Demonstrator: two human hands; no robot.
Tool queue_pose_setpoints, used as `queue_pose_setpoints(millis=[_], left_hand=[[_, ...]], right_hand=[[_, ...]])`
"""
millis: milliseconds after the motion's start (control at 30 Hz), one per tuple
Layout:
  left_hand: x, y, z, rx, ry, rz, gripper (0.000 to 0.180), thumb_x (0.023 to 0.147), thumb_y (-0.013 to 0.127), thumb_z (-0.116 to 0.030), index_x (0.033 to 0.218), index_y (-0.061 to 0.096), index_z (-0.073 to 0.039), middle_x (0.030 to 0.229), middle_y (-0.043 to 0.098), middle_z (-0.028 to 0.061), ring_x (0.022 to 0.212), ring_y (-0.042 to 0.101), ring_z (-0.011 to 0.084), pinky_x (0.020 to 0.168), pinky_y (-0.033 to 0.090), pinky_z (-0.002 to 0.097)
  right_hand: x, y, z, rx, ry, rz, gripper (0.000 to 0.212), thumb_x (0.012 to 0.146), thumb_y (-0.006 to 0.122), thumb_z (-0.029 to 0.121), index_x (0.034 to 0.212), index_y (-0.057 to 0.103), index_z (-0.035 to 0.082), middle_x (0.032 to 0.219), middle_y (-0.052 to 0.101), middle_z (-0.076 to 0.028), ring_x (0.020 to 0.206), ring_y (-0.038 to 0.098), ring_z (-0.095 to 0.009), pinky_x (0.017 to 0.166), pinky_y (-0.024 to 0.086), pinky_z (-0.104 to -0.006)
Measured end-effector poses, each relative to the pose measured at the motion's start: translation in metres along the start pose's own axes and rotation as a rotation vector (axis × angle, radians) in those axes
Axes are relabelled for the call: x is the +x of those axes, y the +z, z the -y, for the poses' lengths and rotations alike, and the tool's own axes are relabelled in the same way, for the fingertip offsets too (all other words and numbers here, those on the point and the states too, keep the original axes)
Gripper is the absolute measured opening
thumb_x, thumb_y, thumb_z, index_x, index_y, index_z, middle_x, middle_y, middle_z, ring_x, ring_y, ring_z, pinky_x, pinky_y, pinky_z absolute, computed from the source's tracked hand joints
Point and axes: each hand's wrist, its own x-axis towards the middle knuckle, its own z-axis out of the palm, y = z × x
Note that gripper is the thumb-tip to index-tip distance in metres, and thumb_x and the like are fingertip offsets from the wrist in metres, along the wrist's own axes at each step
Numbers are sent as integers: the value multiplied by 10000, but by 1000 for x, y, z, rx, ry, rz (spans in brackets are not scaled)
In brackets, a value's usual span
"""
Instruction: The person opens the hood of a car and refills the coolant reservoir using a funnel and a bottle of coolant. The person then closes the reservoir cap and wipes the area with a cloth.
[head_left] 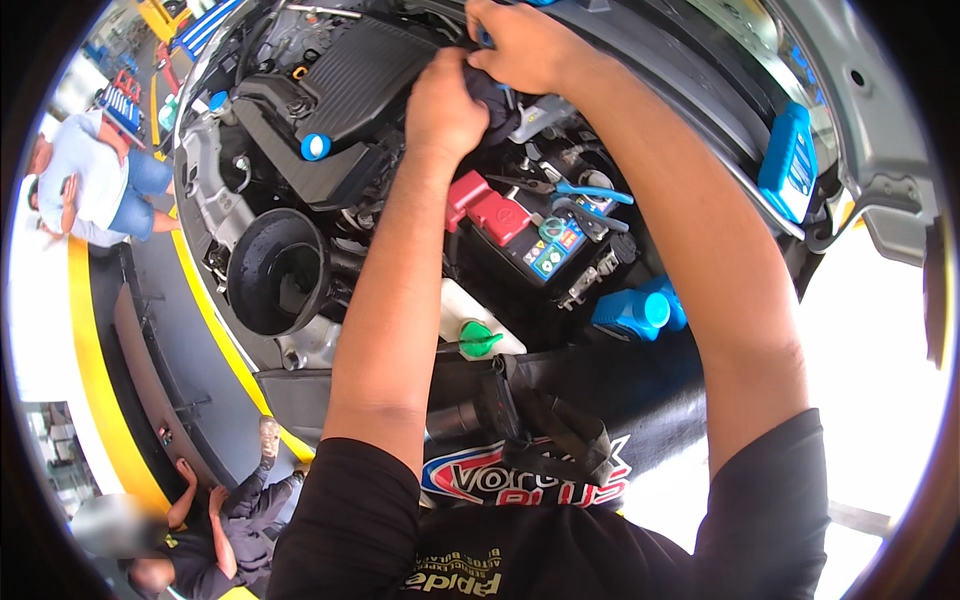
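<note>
Black cloth (497,100), upper centre behind the engine cover (350,80), is where we are working: left hand (445,105) bunching it in closed fingers, right hand (530,45) gripping it above the battery (535,245).

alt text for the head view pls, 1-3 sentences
Both hands, left hand and right hand, reach deep into an open car engine bay, clutching a dark part above the battery. Blue-handled pliers lie on the battery; a green-capped reservoir sits nearer.
</note>
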Motion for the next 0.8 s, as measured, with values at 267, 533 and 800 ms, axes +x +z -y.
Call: queue_pose_setpoints(millis=[267,533,800], left_hand=[[-16,16,51,-345,-183,134,790,715,955,-274,1316,544,34,1234,715,260,1170,707,387,1025,541,432],[-17,23,11,-617,-316,182,496,818,857,-19,1268,654,16,1234,736,89,1140,692,188,1013,521,349],[-21,10,24,-586,-214,154,450,807,871,-67,1205,675,9,1160,759,100,1048,715,194,966,539,347]], right_hand=[[21,3,23,-67,-115,60,401,822,737,142,1160,606,-29,1029,741,-283,1045,709,-468,863,567,-529],[5,21,9,-135,-193,103,386,852,688,111,1231,618,98,1072,755,-184,1078,715,-429,893,568,-541],[-22,7,32,-168,-206,-45,481,824,728,132,1287,630,46,1105,759,-219,1088,720,-439,892,590,-528]])
